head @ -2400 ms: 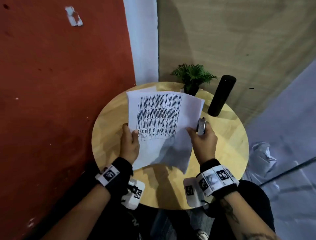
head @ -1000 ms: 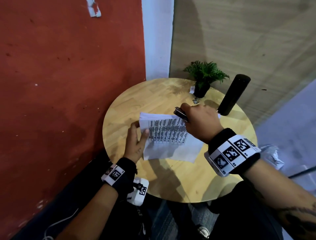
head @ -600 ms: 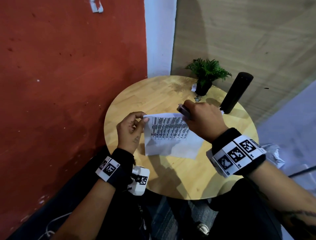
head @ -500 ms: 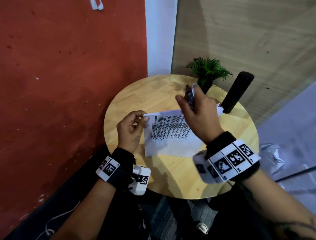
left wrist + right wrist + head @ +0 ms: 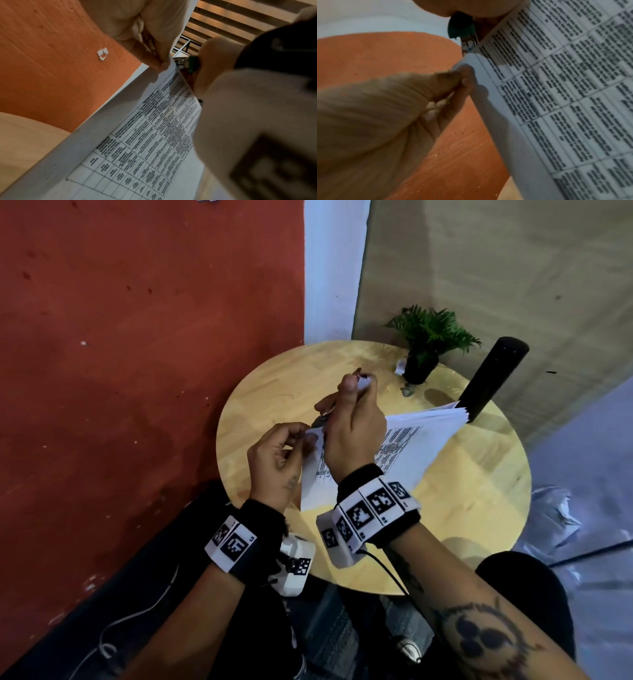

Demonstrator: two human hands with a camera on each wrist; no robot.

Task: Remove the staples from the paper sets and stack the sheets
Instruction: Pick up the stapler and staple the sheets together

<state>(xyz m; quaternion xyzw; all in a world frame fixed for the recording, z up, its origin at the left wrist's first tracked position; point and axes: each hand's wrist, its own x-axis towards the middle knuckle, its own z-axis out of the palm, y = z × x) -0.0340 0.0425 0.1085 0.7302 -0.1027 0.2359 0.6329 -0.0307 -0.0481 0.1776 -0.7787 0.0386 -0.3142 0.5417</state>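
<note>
The paper set (image 5: 419,441) is a white sheaf printed with a dense black table, its far edges fanned near the black cylinder (image 5: 489,381) above the round wooden table (image 5: 479,508). The left hand (image 5: 277,463) pinches its near corner between thumb and fingertips, lifting it. The right hand (image 5: 354,426), just beside, grips a staple remover (image 5: 462,31) whose metal tip meets that corner.

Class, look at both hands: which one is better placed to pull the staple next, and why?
Right. The right hand grips the staple remover, its metal tip at the paper set's corner. The left hand pinches that corner, steadying it.
</note>
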